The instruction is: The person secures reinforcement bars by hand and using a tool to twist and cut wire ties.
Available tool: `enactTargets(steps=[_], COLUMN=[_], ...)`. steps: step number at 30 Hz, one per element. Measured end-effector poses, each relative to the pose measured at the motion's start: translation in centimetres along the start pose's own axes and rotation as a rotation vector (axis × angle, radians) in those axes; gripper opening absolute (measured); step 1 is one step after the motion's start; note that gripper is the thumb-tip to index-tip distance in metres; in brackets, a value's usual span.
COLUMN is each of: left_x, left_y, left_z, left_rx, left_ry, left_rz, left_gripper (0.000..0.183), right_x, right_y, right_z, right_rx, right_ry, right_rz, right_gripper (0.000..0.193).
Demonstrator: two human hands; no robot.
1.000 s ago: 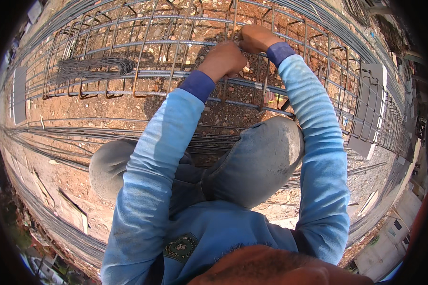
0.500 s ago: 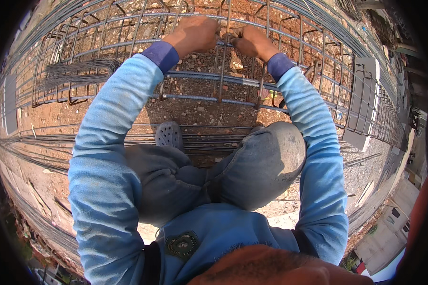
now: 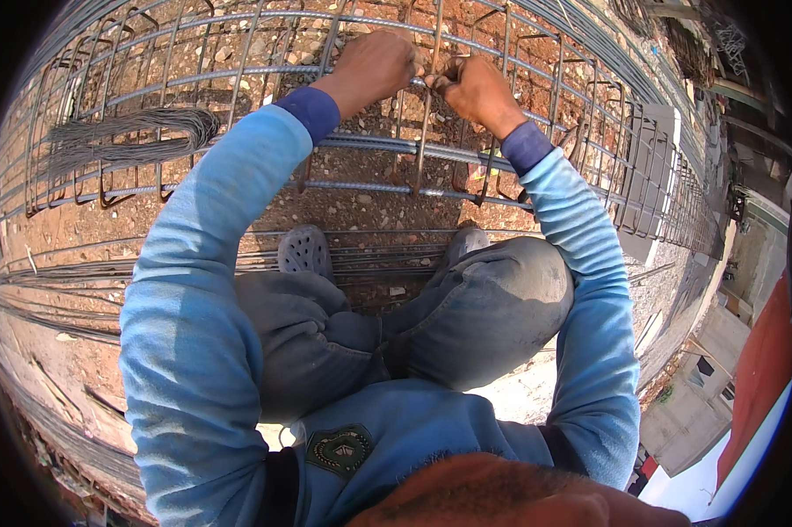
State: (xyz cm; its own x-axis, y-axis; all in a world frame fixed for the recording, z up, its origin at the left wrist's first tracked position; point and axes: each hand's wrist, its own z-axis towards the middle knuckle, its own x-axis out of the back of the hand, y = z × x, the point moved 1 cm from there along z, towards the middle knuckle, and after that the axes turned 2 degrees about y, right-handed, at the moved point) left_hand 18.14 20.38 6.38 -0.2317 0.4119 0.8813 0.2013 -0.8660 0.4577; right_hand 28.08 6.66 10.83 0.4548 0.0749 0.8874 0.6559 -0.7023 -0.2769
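Both my hands meet at a crossing of a long ribbed bar and an upright stirrup in a rebar cage (image 3: 361,145). My left hand (image 3: 376,68) is closed, its fingertips pinched together just left of the crossing. On the other side my right hand (image 3: 481,90) is also closed, thumb and forefinger pressed together at the bar. Whatever lies between the fingers is too small to make out. A folded bundle of thin tie wire (image 3: 132,136) rests on the cage bars, left of my left forearm.
Loose reinforcing bars (image 3: 369,263) lie on the ground between the cage and my knees, with my grey clogs (image 3: 306,253) beside them. A grey panel (image 3: 649,176) stands at the cage's right part. Stony brown soil (image 3: 343,206) shows through the bars.
The view has shifted, so the cage and wire bundle appear farther left. Both hands stay near the bar crossing; the right hand has turned slightly, and its fingers stay pinched.
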Motion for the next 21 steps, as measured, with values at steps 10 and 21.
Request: enactTargets(steps=[10,21], left_x=[-1.8,-0.1], left_y=[0.0,-2.1], left_z=[2.8,1.1], left_rx=[0.283,0.23], left_ry=[-0.776,-0.726], left_rz=[-0.644,-0.939], left_gripper=[0.042,0.046], right_x=[0.5,-0.5], right_y=[-2.3,-2.2], right_z=[-2.7,-3.0], right_rx=[0.141,0.221], right_ry=[0.079,0.244], right_rz=[-0.154,-0.24], right_gripper=[0.034,0.035])
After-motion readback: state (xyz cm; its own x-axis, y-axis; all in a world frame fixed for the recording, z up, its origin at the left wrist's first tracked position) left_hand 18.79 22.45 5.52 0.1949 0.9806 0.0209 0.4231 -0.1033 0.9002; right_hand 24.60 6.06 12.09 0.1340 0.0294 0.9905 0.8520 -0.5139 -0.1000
